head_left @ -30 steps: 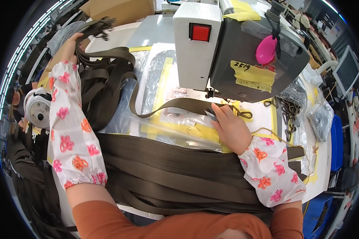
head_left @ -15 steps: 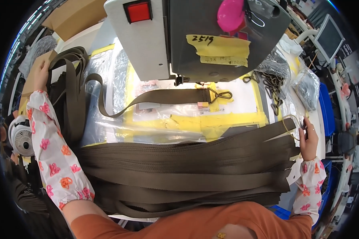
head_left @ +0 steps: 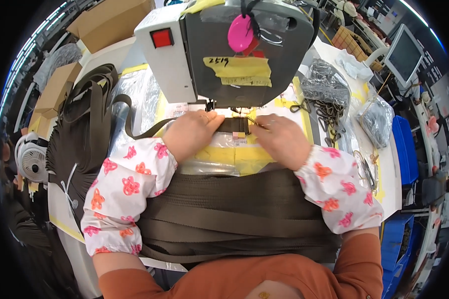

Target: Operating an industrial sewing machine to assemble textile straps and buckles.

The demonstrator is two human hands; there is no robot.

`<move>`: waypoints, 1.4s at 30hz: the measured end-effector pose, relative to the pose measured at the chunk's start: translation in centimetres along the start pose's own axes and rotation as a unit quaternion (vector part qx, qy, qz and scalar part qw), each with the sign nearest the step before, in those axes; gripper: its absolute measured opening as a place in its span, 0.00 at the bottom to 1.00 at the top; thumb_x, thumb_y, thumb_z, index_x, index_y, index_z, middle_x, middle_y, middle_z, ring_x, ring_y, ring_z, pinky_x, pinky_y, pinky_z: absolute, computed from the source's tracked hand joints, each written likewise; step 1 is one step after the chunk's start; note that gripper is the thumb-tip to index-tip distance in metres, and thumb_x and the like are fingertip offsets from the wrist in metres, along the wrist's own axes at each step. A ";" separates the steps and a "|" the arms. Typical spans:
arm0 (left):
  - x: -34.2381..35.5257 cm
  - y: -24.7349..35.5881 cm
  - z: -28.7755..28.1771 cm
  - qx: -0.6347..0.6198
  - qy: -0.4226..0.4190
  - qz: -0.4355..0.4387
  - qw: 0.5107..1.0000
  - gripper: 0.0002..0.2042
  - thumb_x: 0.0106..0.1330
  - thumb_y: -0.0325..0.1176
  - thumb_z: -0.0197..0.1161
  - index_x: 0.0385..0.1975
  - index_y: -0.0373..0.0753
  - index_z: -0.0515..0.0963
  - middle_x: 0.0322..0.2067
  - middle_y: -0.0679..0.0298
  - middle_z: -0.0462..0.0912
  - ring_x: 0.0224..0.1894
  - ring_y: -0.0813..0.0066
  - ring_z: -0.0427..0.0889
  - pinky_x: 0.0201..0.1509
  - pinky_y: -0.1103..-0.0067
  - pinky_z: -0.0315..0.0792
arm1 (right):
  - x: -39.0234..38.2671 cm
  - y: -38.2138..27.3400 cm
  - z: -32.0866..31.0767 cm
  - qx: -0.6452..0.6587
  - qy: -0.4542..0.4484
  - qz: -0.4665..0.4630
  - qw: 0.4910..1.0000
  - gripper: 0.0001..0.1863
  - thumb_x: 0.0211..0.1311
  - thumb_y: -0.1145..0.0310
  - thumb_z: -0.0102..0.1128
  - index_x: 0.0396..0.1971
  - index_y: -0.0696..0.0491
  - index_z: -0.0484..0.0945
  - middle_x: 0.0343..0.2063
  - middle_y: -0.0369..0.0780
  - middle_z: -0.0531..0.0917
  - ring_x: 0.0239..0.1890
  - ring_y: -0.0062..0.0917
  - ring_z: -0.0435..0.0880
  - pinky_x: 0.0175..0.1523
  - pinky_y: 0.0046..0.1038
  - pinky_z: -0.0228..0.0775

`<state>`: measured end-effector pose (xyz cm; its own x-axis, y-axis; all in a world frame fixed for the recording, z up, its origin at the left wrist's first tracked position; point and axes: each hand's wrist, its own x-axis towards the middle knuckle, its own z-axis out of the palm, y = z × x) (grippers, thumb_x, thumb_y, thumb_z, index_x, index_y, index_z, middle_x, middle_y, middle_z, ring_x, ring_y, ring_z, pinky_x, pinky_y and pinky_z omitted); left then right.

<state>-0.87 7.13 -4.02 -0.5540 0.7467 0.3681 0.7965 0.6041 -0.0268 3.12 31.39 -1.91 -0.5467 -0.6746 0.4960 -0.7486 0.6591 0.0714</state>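
Vs prev frame, both our hands have come in close to the machine [head_left: 234, 55]: L hand [head_left: 190, 133] from the strap pile [head_left: 87, 119] on its left, R hand [head_left: 283, 141] from near the snips [head_left: 368, 173] on its right. Our dark strap [head_left: 232, 125] lies just in front of the machine's foot. L fingers rest on it, R fingertips at its end hook [head_left: 252, 121]; can't tell if either's pinching. Bundled straps [head_left: 234, 214] lie nearer us than the machine, w/ loose hooks [head_left: 329, 119] to its R.
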 end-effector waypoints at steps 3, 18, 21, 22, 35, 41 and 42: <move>0.6 0.3 0.1 0.041 0.023 0.046 0.998 0.14 0.50 0.27 0.53 0.39 0.38 0.72 0.24 0.63 0.74 0.29 0.69 0.75 0.34 0.77 0.72 | 0.7 0.5 1.7 0.002 -0.099 0.016 0.995 0.06 0.44 0.71 0.53 0.24 0.56 0.73 0.26 0.40 0.76 0.31 0.27 0.78 0.32 0.28 0.72; -4.9 -8.6 -5.6 0.124 -0.075 -0.119 0.982 0.12 0.47 0.23 0.54 0.32 0.42 0.78 0.23 0.61 0.79 0.27 0.64 0.78 0.34 0.73 0.70 | 1.7 1.5 3.2 0.101 0.000 -0.067 0.993 0.08 0.44 0.75 0.56 0.29 0.58 0.73 0.26 0.39 0.77 0.28 0.30 0.79 0.24 0.28 0.71; -7.6 -13.1 -7.4 0.247 -0.018 -0.173 0.953 0.12 0.48 0.22 0.52 0.33 0.43 0.76 0.23 0.63 0.78 0.30 0.66 0.76 0.37 0.72 0.66 | 3.7 -3.3 4.2 0.088 0.017 -0.113 0.990 0.07 0.41 0.72 0.55 0.23 0.55 0.71 0.22 0.37 0.73 0.25 0.26 0.76 0.21 0.26 0.69; -8.2 -14.6 -7.9 0.281 -0.023 -0.184 0.942 0.14 0.49 0.23 0.51 0.35 0.44 0.75 0.25 0.63 0.78 0.34 0.67 0.76 0.37 0.73 0.66 | 5.1 -5.0 4.9 0.088 0.019 -0.107 0.990 0.06 0.40 0.72 0.55 0.22 0.55 0.70 0.22 0.37 0.72 0.24 0.25 0.75 0.21 0.26 0.69; -3.1 -10.5 -4.0 0.061 0.008 -0.082 0.995 0.25 0.47 0.19 0.49 0.50 0.38 0.68 0.50 0.53 0.69 0.50 0.55 0.69 0.49 0.69 0.67 | 9.3 -4.8 9.9 0.033 -0.020 -0.003 0.999 0.09 0.43 0.77 0.51 0.29 0.61 0.71 0.37 0.44 0.74 0.42 0.31 0.74 0.36 0.29 0.70; -3.2 -4.6 -2.8 0.007 -0.037 -0.024 0.999 0.21 0.54 0.24 0.55 0.50 0.36 0.66 0.46 0.51 0.70 0.44 0.54 0.72 0.47 0.71 0.68 | 3.6 -4.6 0.7 0.260 -0.114 0.039 0.958 0.05 0.48 0.68 0.58 0.20 0.53 0.75 0.23 0.39 0.75 0.28 0.34 0.75 0.30 0.32 0.67; -3.2 -3.2 -4.1 -0.061 -0.033 -0.043 0.997 0.18 0.55 0.25 0.56 0.48 0.35 0.67 0.45 0.51 0.71 0.44 0.54 0.72 0.46 0.71 0.68 | 2.4 -4.3 -0.5 0.289 -0.139 0.066 0.945 0.08 0.50 0.66 0.58 0.20 0.54 0.75 0.21 0.40 0.75 0.26 0.36 0.75 0.30 0.33 0.67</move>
<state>-0.62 1.67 -1.32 -0.6325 0.7133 0.3018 0.7670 0.6310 0.1161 5.21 27.09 -0.56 -0.6667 -0.7133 0.2160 -0.7029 0.5056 -0.5003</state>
